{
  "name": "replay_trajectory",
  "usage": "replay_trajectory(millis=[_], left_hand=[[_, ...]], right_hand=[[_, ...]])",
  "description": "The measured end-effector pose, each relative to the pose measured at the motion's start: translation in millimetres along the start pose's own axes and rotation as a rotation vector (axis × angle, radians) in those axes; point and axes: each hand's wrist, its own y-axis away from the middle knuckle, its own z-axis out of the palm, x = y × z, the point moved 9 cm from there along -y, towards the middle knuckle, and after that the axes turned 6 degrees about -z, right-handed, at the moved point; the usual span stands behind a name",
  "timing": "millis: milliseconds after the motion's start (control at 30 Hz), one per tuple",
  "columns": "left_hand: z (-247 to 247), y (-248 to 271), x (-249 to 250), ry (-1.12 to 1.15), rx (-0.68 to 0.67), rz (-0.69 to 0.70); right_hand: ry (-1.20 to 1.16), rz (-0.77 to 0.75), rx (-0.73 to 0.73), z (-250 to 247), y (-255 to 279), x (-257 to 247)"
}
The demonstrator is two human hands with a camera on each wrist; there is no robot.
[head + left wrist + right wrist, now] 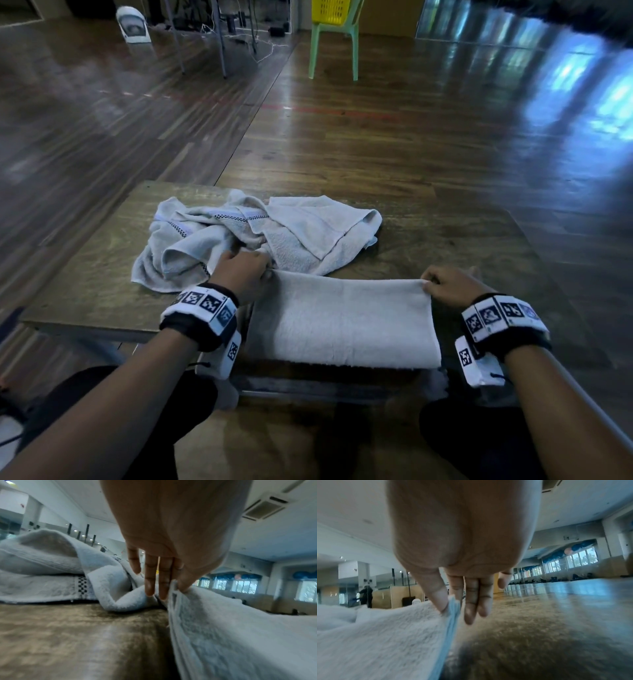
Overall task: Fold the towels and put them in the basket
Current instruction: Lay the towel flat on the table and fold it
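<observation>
A pale grey towel [346, 322] lies folded in layers at the near edge of the low wooden table [445, 246], part of it hanging over the front. My left hand [245, 274] pinches its far left corner [175, 586] between thumb and fingers. My right hand [445, 284] pinches the far right corner [452, 605], where several stacked layers show. Behind them lies a heap of crumpled towels [246, 236], one with a checked blue band [82, 586]. A yellow basket [330, 12] sits on a green chair [334, 48] far across the floor.
The wooden floor [479, 130] spreads all round the table. Metal table legs and cables [219, 37] stand at the back left, next to a white fan [132, 25]. My knees are under the table's front edge.
</observation>
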Motion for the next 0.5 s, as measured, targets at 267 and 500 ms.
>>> replay_trajectory(millis=[267,500], left_hand=[[23,35,83,0.049,0.037,0.159],[67,42,94,0.063,0.028,0.138]], right_hand=[[0.143,-0.264,-0.012,45,28,-99],[0.242,-0.304,-0.058,102,31,-126]])
